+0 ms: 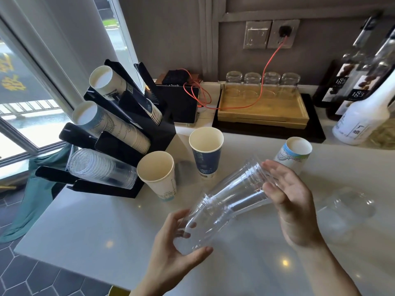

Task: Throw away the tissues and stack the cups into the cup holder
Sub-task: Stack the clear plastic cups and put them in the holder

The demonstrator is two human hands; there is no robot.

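Observation:
A tilted stack of clear plastic cups hangs above the white counter between both hands. My left hand grips its lower end. My right hand presses flat against its upper end, fingers spread. The black cup holder stands at the left with two rows of paper cups and a row of clear cups lying in its slots. Three paper cups stand loose on the counter: a white one, a dark blue one and a light blue-printed one. Another clear cup lies at the right. No tissues are visible.
A wooden tray with several upturned glasses sits at the back. A black device with an orange cable is beside it. Bottles stand at the far right. The counter's left edge drops to a tiled floor.

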